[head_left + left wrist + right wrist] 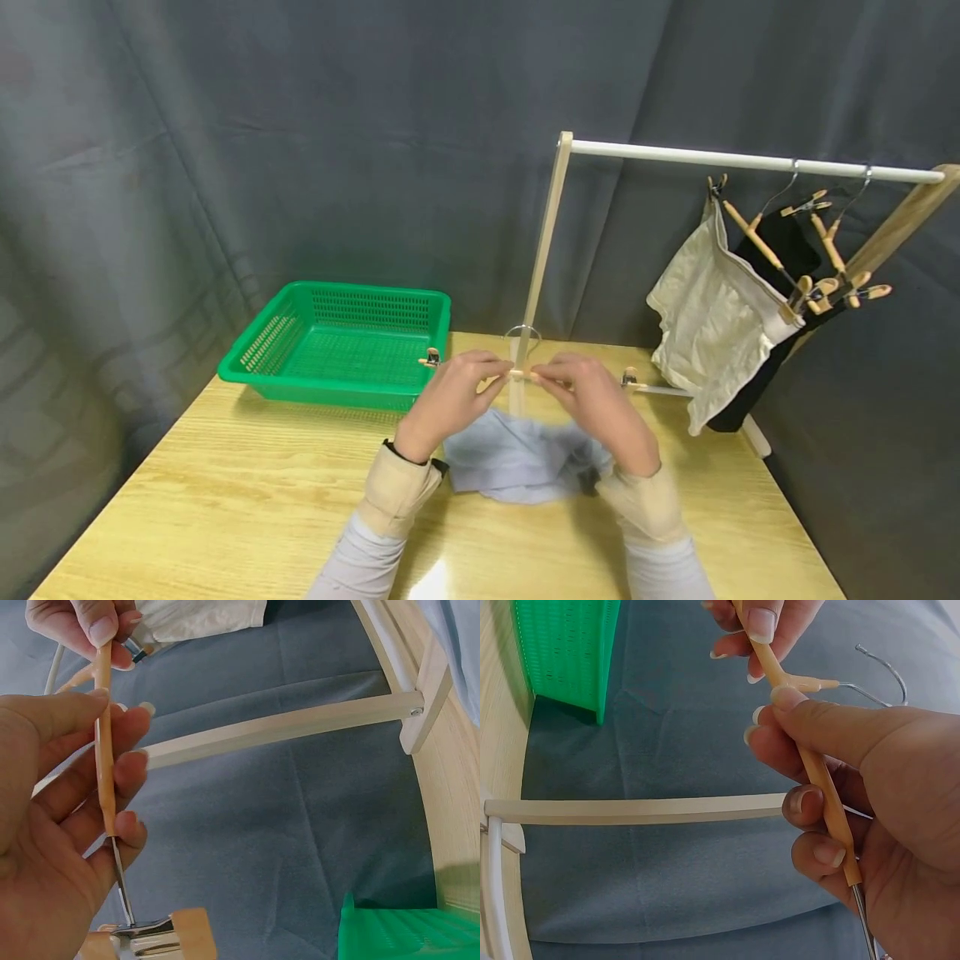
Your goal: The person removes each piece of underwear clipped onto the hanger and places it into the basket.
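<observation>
Both hands hold a wooden clip hanger [829,796] in the air. In the head view, the left hand [456,390] pinches its bar just left of the middle, and the right hand [600,402] pinches just right of it. The metal hook [522,328] points up between them. A clip [193,935] sits on a metal rod at the left end; another clip [630,377] shows past the right hand. No cloth hangs in either clip. Below the hands, a crumpled light blue garment [506,458] lies on the table, partly hidden by the right wrist.
A green plastic basket [330,389] stands at the back left of the table [247,508]. On the right, a rack with a white rail [675,155] carries a cream garment [705,308] and a black garment [727,412] on clip hangers. Dark grey curtains [360,167] surround the table.
</observation>
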A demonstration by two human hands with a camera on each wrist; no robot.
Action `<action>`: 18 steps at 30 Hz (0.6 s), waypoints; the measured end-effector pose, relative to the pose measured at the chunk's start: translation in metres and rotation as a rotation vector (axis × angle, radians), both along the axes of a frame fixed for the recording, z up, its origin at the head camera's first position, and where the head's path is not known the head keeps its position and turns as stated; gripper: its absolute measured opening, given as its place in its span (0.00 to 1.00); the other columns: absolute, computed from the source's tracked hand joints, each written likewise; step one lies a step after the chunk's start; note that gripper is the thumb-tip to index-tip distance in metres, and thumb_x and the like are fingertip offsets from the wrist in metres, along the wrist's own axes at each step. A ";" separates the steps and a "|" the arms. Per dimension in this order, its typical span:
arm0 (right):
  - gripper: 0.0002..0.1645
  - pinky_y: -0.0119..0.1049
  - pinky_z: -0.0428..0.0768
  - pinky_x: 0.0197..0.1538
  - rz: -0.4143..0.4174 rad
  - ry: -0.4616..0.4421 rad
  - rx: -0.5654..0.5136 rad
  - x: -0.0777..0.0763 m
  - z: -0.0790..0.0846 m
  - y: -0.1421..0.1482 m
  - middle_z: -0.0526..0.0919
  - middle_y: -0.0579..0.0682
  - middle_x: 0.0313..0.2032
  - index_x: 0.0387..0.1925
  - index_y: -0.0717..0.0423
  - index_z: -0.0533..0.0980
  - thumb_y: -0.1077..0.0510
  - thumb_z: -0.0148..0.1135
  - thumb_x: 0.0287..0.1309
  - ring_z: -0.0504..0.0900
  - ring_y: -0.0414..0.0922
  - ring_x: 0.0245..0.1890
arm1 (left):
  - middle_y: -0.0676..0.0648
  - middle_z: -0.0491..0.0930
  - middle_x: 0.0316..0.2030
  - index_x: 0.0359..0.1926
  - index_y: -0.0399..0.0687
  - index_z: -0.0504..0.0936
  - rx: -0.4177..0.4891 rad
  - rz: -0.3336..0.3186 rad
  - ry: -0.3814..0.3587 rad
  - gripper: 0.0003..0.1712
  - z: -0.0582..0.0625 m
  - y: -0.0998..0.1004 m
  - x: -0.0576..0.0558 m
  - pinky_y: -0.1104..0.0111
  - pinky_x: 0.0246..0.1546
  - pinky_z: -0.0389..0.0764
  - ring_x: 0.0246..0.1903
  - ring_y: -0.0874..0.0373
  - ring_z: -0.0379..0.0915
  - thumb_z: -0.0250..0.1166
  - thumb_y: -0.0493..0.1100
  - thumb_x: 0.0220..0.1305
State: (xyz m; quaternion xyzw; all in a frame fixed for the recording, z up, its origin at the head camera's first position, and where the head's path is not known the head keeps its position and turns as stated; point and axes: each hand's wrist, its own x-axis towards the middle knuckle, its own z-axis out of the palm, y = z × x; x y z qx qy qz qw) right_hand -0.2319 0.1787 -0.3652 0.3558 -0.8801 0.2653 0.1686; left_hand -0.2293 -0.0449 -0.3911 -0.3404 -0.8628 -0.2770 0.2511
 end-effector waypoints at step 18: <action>0.13 0.37 0.78 0.35 0.008 0.032 -0.009 -0.002 0.004 0.009 0.83 0.44 0.35 0.43 0.49 0.81 0.54 0.60 0.57 0.77 0.37 0.33 | 0.50 0.75 0.52 0.50 0.47 0.80 0.108 -0.093 0.161 0.15 0.012 0.009 0.010 0.69 0.51 0.73 0.53 0.60 0.68 0.59 0.42 0.62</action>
